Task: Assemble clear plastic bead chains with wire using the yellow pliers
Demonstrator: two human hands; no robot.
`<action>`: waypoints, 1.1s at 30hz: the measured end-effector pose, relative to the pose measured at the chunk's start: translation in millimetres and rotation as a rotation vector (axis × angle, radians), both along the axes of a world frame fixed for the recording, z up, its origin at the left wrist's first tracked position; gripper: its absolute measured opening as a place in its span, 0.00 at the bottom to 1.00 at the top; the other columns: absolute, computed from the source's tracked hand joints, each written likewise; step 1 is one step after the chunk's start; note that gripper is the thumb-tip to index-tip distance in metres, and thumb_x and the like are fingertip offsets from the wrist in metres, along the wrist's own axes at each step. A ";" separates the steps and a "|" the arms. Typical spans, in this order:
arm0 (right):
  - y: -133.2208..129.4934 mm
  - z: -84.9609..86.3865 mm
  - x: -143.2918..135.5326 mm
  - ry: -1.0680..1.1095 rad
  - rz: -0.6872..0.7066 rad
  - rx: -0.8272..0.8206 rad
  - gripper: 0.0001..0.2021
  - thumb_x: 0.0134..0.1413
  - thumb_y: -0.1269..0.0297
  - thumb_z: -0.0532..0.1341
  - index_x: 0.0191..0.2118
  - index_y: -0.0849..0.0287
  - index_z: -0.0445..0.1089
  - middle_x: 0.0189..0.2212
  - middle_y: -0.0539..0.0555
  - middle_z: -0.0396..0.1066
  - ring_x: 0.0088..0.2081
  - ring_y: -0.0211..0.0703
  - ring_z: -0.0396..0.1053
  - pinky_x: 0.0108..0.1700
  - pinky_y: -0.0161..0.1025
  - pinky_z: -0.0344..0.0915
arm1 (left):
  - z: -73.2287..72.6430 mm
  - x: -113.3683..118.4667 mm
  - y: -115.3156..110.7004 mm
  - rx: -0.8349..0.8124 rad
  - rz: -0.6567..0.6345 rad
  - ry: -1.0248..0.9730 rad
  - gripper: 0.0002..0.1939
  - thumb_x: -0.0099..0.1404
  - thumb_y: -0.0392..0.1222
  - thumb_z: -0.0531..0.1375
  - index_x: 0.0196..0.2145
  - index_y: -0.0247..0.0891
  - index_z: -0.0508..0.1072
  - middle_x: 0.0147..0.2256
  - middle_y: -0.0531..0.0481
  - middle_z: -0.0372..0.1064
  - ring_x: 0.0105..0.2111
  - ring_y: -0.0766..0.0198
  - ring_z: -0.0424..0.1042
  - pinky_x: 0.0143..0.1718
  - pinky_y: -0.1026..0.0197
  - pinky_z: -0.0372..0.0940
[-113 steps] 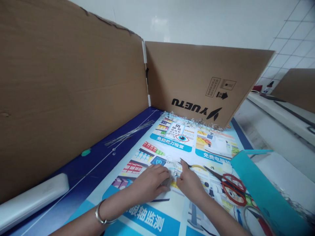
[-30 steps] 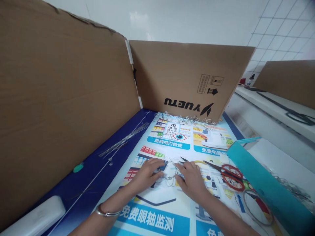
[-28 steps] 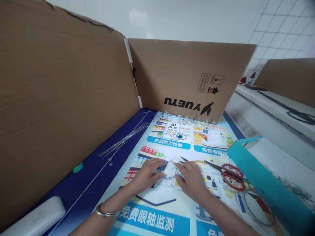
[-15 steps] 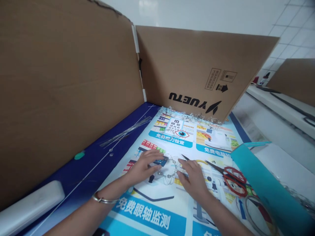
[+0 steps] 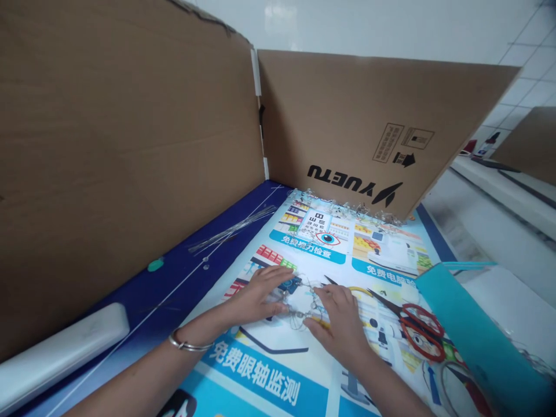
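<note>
A loop of thin wire with small clear beads [image 5: 299, 314] lies flat on the printed sheet, between my two hands. My left hand [image 5: 258, 295] is at its left side, fingers stretched and thumb apart, the fingertips at the wire's edge. On the other side my right hand [image 5: 339, 318] rests with thumb and fingers spread, its tips touching or very near the wire. Neither hand is closed around it. Just beyond the right hand are yellow-handled pliers or cutters [image 5: 360, 290], partly hidden. Red-handled scissors [image 5: 421, 330] lie to the right.
Cardboard panels [image 5: 330, 110] stand at the back and left. Along the back one's foot lies a row of beaded wire pieces [image 5: 347, 208]. Loose straight wires [image 5: 237, 229] lie at left, near a white bar [image 5: 69, 353]. A teal box [image 5: 473, 324] and a wire coil [image 5: 447, 382] are at right.
My right thumb has moved left and down, toward the near edge of the wire loop. The left hand has shifted slightly around the loop. The whole view has swung a little.
</note>
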State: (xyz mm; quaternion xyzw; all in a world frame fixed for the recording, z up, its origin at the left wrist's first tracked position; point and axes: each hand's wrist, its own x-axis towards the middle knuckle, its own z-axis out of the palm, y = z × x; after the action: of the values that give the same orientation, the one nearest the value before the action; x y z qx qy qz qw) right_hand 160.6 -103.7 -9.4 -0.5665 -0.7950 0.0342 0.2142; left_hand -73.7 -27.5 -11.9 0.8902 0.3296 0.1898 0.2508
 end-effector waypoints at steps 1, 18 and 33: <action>-0.2 -0.1 -0.6 -0.016 -0.007 -0.007 0.26 0.49 0.49 0.56 0.52 0.55 0.59 0.47 0.58 0.59 0.48 0.52 0.54 0.48 0.49 0.53 | 0.6 -0.2 -0.1 -0.003 -0.004 0.018 0.34 0.57 0.57 0.56 0.58 0.46 0.52 0.58 0.47 0.50 0.58 0.52 0.47 0.57 0.48 0.45; -1.5 -2.5 -5.8 -0.049 -0.125 -0.121 0.37 0.43 0.54 0.59 0.59 0.55 0.47 0.52 0.56 0.56 0.53 0.53 0.48 0.53 0.50 0.45 | 1.2 3.4 -4.1 0.012 0.077 0.219 0.47 0.49 0.61 0.60 0.60 0.47 0.43 0.59 0.47 0.48 0.58 0.51 0.46 0.56 0.50 0.44; -1.4 0.3 -5.1 0.063 -0.154 -0.179 0.40 0.41 0.58 0.59 0.61 0.53 0.42 0.50 0.52 0.61 0.53 0.52 0.48 0.54 0.47 0.44 | -9.1 2.0 -1.2 0.026 0.090 0.219 0.47 0.48 0.61 0.60 0.60 0.48 0.43 0.59 0.48 0.49 0.58 0.51 0.47 0.55 0.50 0.46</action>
State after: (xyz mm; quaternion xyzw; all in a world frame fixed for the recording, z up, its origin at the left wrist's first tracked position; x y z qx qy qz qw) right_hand 155.4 -105.0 -9.1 -0.6413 -0.7359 0.1062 0.1894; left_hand -71.8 -28.7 -21.0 0.8929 0.3923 0.1069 0.1932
